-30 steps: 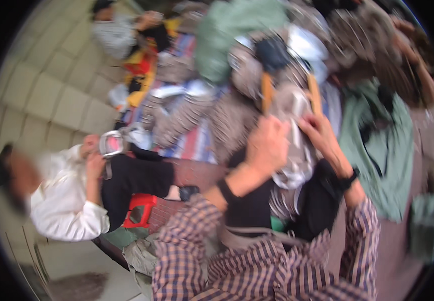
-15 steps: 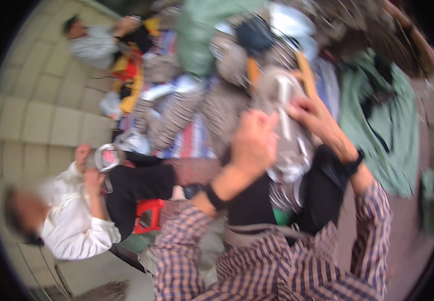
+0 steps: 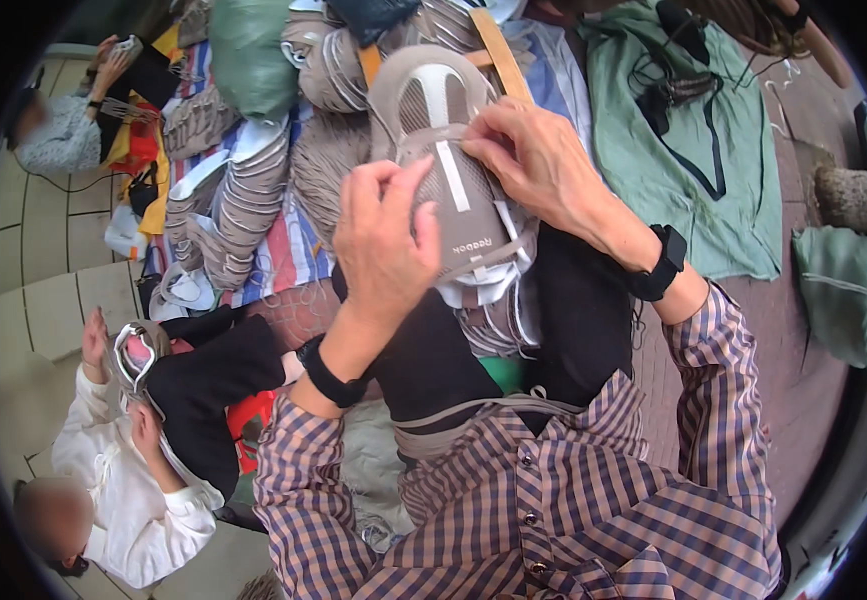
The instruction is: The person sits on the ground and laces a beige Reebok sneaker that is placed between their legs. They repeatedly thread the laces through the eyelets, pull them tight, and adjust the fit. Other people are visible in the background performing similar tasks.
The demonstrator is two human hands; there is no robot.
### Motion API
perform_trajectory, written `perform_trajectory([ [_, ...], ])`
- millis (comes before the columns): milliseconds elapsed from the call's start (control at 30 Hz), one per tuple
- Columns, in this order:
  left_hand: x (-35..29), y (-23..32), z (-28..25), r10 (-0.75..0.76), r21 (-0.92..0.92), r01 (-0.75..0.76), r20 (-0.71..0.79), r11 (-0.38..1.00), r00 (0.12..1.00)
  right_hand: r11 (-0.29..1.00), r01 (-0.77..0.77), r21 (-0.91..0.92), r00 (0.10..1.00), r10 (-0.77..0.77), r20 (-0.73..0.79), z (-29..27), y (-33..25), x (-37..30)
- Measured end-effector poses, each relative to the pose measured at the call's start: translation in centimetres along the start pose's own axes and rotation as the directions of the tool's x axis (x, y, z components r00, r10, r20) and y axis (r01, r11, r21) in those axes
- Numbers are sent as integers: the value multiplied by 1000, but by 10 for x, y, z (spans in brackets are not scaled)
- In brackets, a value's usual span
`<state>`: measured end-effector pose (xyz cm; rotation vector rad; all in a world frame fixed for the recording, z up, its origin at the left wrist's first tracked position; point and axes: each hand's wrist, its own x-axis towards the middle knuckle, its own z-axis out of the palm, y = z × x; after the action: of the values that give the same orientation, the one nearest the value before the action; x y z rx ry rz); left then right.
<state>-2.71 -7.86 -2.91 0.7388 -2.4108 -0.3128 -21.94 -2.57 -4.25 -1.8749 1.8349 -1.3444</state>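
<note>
A grey-brown mesh shoe upper (image 3: 463,215) with white strips lies across my lap, its rounded end pointing away from me. My right hand (image 3: 543,165) pinches thumb and forefinger together at its right edge; whatever sits between the fingertips is too small to make out. My left hand (image 3: 383,240) is held over the left side of the upper, fingers loosely bent and thumb standing apart, with nothing visible in it. Under the upper, between my knees, more stacked uppers (image 3: 498,320) show. Both wrists wear black bands.
Piles of uppers (image 3: 238,205) lie ahead on a striped sheet (image 3: 278,245). Wooden bars (image 3: 501,55) stand behind the work. A green sack (image 3: 253,60) is far left, green cloth (image 3: 693,190) at right. At left a co-worker (image 3: 138,470) in white handles a shoe piece; another person sits farther off.
The view has shifted and sharpened. My left hand's fingers have loosened from a tighter curl. The right hand remains at the right edge of the upper.
</note>
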Motion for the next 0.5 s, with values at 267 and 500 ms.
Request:
perform_trajectory([
  [267,0,-1,-2,-20,-10,21,39,1000,999,940,99,-326,995,-86,55,7,-6,0],
  [500,-6,-1,0,19,34,-19,3,999,1000,658,-567,495,818,376,436,10,8,13],
])
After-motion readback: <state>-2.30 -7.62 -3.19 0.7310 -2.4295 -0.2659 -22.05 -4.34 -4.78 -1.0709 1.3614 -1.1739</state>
